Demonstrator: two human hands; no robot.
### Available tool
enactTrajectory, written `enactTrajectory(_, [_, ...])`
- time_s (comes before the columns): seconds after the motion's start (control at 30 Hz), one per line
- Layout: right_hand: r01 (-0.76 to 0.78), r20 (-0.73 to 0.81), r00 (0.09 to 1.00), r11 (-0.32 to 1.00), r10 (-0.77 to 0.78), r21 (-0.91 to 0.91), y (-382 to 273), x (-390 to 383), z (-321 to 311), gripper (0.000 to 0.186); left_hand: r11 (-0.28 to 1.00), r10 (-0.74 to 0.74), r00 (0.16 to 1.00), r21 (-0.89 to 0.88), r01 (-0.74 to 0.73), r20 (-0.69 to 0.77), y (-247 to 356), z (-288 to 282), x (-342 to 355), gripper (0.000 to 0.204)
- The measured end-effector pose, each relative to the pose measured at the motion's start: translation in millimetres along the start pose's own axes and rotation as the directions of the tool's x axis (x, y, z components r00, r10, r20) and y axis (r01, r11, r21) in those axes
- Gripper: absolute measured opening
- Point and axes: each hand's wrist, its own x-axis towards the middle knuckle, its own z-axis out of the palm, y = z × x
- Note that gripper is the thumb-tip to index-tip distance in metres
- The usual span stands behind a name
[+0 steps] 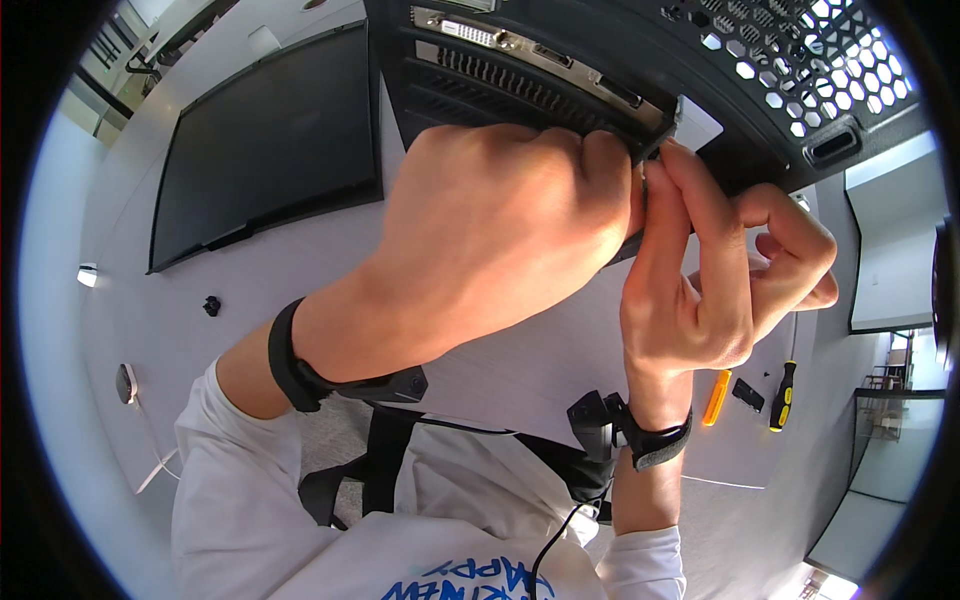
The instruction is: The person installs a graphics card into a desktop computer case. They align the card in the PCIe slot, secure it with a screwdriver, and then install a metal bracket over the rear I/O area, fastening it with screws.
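Observation:
A black computer case (625,35) fills the top of the view, its rear side facing me. On it shows a metal graphics card bracket (545,62) with video ports, and below that a vented slot row. My left hand (500,220) is curled closed against the lower edge of the slots; what its fingers hold is hidden. Just to its right, my right hand (700,270) pinches thumb and index finger together beside a small bent metal tab (683,118). Anything between those fingertips is too small or hidden to name. The right hand's other fingers are bent loosely.
A black flat panel (275,140) lies on the pale table (500,370) at left, near a small black part (212,306). At right lie an orange tool (716,398), a small black piece (748,394) and a black-and-yellow screwdriver (784,398). Honeycomb mesh (820,70) covers the case's upper right.

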Motion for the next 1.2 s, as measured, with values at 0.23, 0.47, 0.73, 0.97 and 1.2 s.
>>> enactTrajectory(0.23, [0.022,0.040,0.999,1.000,-0.021,-0.021,0,4,-5,0.024,1.000,0.001,1.000,0.031,-0.001,0.003,0,1,-1,0.028])
enactTrajectory(0.47, [0.088,0.078,0.993,0.995,-0.085,-0.044,3,9,-9,0.025,0.999,0.008,1.000,0.043,-0.008,0.007,-1,2,-2,0.027])
enactTrajectory(0.73, [0.189,0.104,0.977,0.982,-0.187,-0.004,9,22,-13,0.024,0.999,0.008,1.000,0.044,-0.009,0.017,-3,1,-3,0.026])
enactTrajectory(0.97, [0.264,0.125,0.957,0.964,-0.262,-0.006,12,24,-11,0.023,0.998,0.025,1.000,0.058,-0.026,0.010,-4,1,-4,0.026])
enactTrajectory(1.2, [0.312,0.117,0.945,0.950,-0.306,-0.031,18,29,-12,0.027,0.999,0.026,1.000,0.038,-0.025,-0.015,-4,2,-5,0.027])
